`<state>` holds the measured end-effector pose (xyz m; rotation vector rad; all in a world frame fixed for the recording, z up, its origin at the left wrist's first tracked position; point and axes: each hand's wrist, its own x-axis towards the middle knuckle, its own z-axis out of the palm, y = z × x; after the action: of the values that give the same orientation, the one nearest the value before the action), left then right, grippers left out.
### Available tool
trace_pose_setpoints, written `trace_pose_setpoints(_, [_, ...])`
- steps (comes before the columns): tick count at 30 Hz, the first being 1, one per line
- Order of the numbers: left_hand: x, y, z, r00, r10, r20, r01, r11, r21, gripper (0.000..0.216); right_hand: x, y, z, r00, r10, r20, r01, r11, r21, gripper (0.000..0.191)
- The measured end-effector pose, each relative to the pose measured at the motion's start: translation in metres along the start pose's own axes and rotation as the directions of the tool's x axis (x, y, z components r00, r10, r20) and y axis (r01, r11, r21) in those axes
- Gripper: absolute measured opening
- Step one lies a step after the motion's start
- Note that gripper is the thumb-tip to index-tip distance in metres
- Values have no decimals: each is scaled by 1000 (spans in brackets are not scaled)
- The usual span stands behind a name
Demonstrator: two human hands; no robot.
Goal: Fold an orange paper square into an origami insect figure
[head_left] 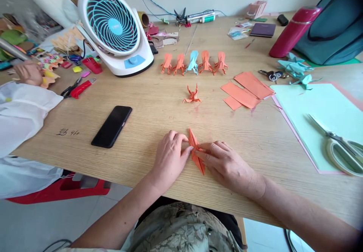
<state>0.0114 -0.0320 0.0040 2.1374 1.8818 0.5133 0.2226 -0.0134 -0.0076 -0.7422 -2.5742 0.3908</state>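
Observation:
Near the table's front edge lies a folded orange paper piece (197, 162), long and pointed at both ends. My left hand (172, 154) pinches it from the left with thumb and forefinger. From the right, my right hand (227, 164) presses its fingers on the paper's middle, and the fingertips of both hands nearly meet there. Straight ahead stands a small orange origami figure (192, 94) with raised, pointed limbs. Behind it is a row of several folded paper figures (205, 60), orange except for one blue.
Orange paper strips (244, 93) lie right of centre, near keys (273, 75). Scissors (337, 142) rest on pale green sheets (300, 108). A black phone (112, 126) lies left; a white fan (113, 25) and a magenta bottle (295, 31) stand farther back. Another person's hand (29, 73) is far left.

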Motion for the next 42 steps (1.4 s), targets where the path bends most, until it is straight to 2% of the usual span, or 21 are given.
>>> trace_pose_setpoints(3, [1, 7, 1, 999, -43, 8, 43, 999, -2, 17, -2, -2, -2, 979, 190, -72, -177, 970, 165, 27])
trace_pose_setpoints(6, [1, 17, 2, 996, -74, 50, 73, 997, 22, 15, -1, -4, -2, 942, 325, -83, -307, 935, 179, 23])
trace_pose_setpoints(10, [-2, 31, 6, 992, -101, 81, 99, 995, 28, 10, 1, -6, -1, 941, 332, -69, -320, 936, 148, 17])
trace_pose_setpoints(15, [-7, 31, 15, 996, -94, 9, 95, 995, -32, 7, 0, -9, -4, 924, 381, -29, -370, 912, 176, 20])
trace_pose_setpoints(18, [-8, 29, 20, 995, -89, -49, 86, 994, -63, 7, 3, -11, -8, 882, 470, -6, -461, 868, 185, 21])
trace_pose_setpoints(22, [-8, 29, 24, 989, -99, -110, 92, 993, -70, 7, 16, -11, -15, 789, 611, 68, -610, 763, 216, 25])
trace_pose_setpoints(30, [-12, 25, 28, 984, -73, -160, 46, 985, -169, 5, 34, 2, -17, 701, 706, 100, -703, 661, 262, 17])
trace_pose_setpoints(36, [-13, 21, 29, 982, -75, -172, 19, 951, -307, 9, 31, 1, -12, 700, 699, 148, -692, 612, 383, 5])
trace_pose_setpoints(39, [-12, 17, 27, 981, -89, -173, 4, 897, -442, 15, 29, -2, -11, 734, 664, 143, -635, 596, 490, 5])
trace_pose_setpoints(42, [-7, 13, 21, 985, -75, -157, -34, 804, -593, 11, 29, -6, -14, 781, 614, 116, -540, 571, 618, 17])
